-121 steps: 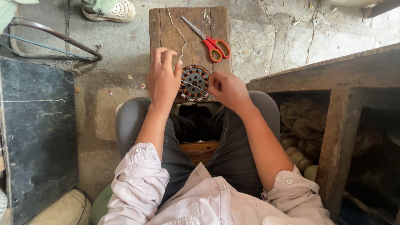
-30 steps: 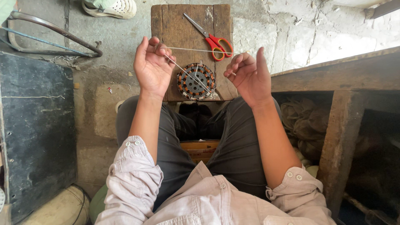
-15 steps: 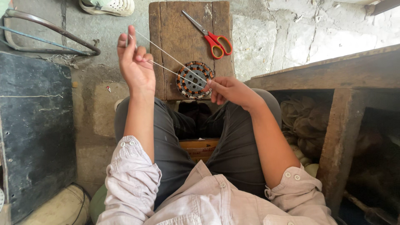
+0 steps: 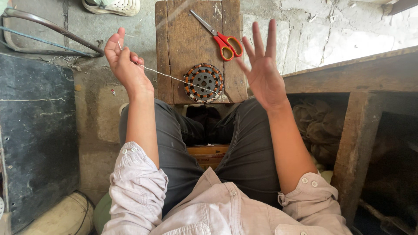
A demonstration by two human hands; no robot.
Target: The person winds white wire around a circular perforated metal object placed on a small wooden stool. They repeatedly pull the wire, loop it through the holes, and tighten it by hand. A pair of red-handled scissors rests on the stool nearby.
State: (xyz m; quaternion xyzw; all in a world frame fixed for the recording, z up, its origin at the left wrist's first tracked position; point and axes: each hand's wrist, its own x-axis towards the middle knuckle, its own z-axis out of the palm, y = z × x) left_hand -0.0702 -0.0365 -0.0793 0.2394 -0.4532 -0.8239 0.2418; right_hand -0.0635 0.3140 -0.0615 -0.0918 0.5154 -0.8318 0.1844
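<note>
The right hand (image 4: 263, 72) has let go and lifted up, fingers spread wide.
The left hand (image 4: 126, 63) pinches a thin white string (image 4: 167, 77) pulled tight from the round metal ring (image 4: 203, 82), wrapped in copper wire, on the rough wooden stool (image 4: 176, 39) beside red scissors (image 4: 222, 37).

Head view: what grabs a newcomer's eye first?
Probably the raised hands: the left hand pinches a white thread pulled taut from the round wound stator on the wooden stool, while the right hand hovers open and empty above the stool's right edge. Next, the red-handled scissors lying on the stool just behind the stator.
</note>
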